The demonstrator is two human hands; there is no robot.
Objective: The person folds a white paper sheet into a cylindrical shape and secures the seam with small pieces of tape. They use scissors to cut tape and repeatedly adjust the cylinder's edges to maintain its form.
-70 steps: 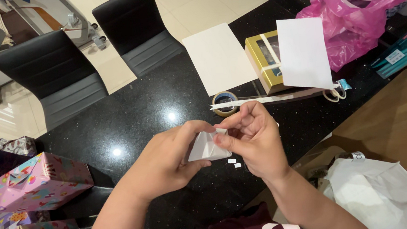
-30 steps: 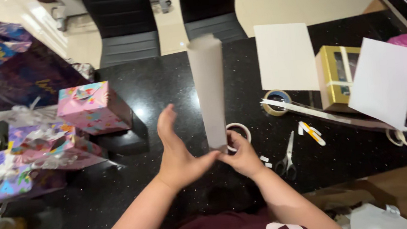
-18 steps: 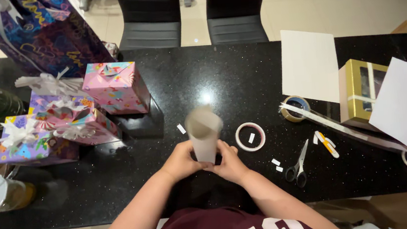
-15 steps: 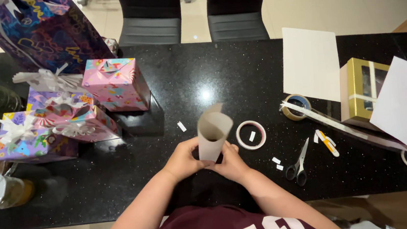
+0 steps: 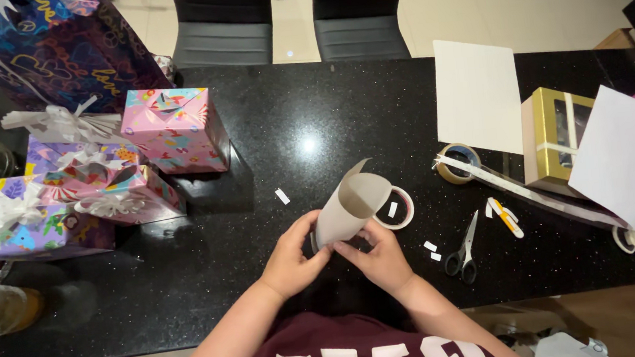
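Here both forearms come up from the near desk edge and meet at the middle. The left hand wraps the lower end of a rolled paper tube, its fingers closed round it; the right hand pinches the same end from the other side. The tube tilts away, open mouth up, its rim just over a tape roll. Scissors lie near the right hand, wrapped gift boxes stand well apart on the left, and bare black top lies between them and the hands.
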